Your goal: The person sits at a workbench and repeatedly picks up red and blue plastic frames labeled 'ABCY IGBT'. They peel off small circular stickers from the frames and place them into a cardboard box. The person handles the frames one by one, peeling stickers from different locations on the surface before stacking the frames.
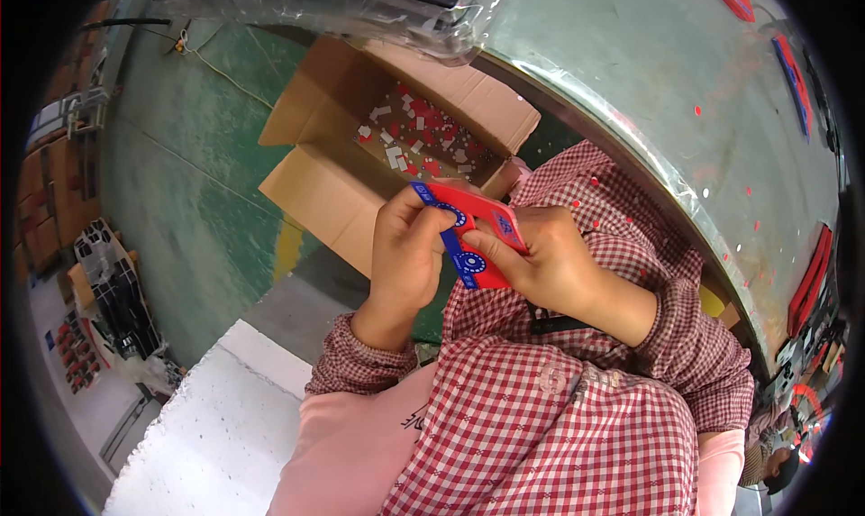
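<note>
Over my lap, both hands hold a red and blue printed card (pixel 491 277) that looks folded, with a blue strip and round dotted marks along its left side. My left hand (pixel 405 250) grips the blue edge, its thumb pressing near the upper round mark. From the other side, my right hand (pixel 557 259) pinches the red part, thumb on the near face and fingers behind it. The fingers behind the card are partly hidden. Just beyond the hands, an open cardboard box (pixel 324 196) holds many red and white paper scraps (pixel 423 124).
A grey-green table (pixel 622 56) curves along the right, with a red and blue card (pixel 793 88), a red stack (pixel 808 286) and small red dots on it. At lower left is a white foam block (pixel 225 417). Another person (pixel 779 466) appears at the lower right rim.
</note>
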### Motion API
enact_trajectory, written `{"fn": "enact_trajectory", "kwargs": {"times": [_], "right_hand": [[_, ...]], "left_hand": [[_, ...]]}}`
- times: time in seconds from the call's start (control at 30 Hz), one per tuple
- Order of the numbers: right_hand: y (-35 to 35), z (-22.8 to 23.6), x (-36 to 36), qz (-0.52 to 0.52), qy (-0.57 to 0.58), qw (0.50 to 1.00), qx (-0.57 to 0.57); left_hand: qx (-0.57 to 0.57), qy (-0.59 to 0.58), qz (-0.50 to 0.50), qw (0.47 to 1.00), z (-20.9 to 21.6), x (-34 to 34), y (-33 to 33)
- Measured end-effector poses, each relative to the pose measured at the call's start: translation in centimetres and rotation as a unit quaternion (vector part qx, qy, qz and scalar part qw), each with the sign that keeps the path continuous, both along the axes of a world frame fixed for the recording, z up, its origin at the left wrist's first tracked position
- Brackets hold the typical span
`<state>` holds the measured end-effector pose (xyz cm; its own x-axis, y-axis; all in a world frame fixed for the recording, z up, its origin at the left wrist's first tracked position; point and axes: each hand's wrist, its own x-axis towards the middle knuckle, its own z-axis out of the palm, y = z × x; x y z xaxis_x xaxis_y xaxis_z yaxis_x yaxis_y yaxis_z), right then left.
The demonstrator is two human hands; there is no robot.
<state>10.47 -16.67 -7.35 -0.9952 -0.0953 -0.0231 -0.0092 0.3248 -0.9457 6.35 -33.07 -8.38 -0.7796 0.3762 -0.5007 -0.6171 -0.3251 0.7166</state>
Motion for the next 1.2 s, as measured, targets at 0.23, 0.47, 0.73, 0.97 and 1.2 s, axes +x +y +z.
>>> {"fn": "enact_trajectory", "kwargs": {"times": [0.23,0.47,0.73,0.97,1.2], "right_hand": [[-0.3,-0.1,-0.9,-0.002,-0.144,0.988,-0.061],[-0.9,-0.4,-2.7,-0.04,-0.228,0.95,-0.209],[-1.7,-0.9,-4.4,-0.094,-0.209,0.945,-0.235],[-2.4,-1.6,-4.5,-0.078,-0.047,0.983,-0.16],[-2.0,-1.4,-4.1,-0.044,0.04,0.996,-0.066]], "left_hand": [[-0.108,0.149,-0.068,0.981,-0.5,-0.9,-1.8],[-0.06,0.092,0.02,0.994,-3.1,-1.6,-3.1],[0.001,0.012,-0.02,1.0,-0.7,-1.6,-2.7],[0.0,0.024,0.017,1.0,-2.0,-0.3,-2.3],[0.003,0.061,0.041,0.997,-2.0,0.0,-1.7]]}}
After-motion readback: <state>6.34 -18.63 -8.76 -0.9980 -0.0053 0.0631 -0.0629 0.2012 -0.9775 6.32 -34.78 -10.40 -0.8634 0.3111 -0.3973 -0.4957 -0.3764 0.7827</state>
